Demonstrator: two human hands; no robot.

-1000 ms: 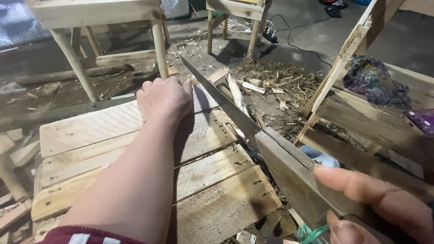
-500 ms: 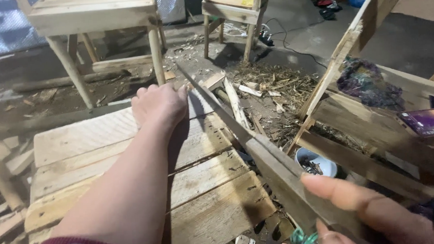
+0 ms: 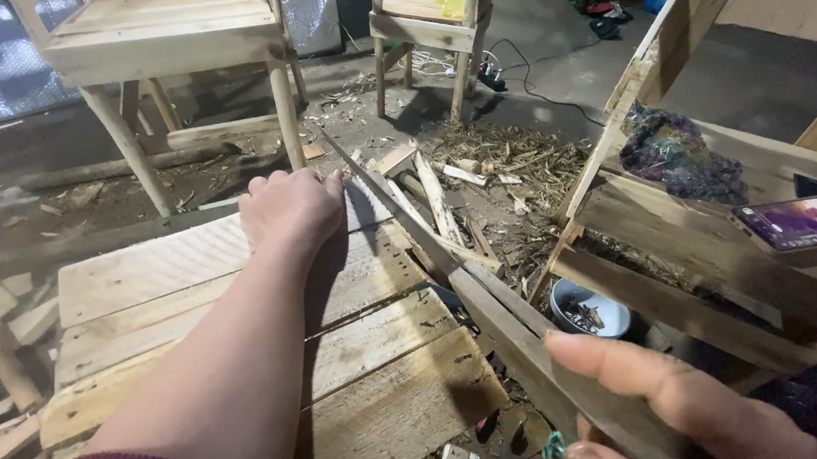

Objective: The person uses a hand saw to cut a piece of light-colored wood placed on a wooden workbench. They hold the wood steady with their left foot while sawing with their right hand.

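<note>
My left hand (image 3: 291, 208) rests fingers-down on the far edge of a panel of pale wooden planks (image 3: 190, 325), arm stretched across it. My right hand (image 3: 660, 403) at the lower right grips the wooden frame of a hand saw (image 3: 517, 336); its long thin blade (image 3: 383, 194) runs up and left, ending just right of my left hand's fingers. The grip itself is partly cut off by the picture's bottom edge.
Two wooden stools (image 3: 166, 47) (image 3: 426, 24) stand at the back. Wood scraps and shavings (image 3: 480, 179) litter the floor. A slanted wooden rack (image 3: 688, 233) on the right holds a phone (image 3: 795, 221) and a dark cloth (image 3: 679, 155). A small bowl of nails (image 3: 588, 310) sits below it.
The view has shifted slightly; my left hand stays on the planks and the saw stays in my right hand, with the blade lying at nearly the same angle.
</note>
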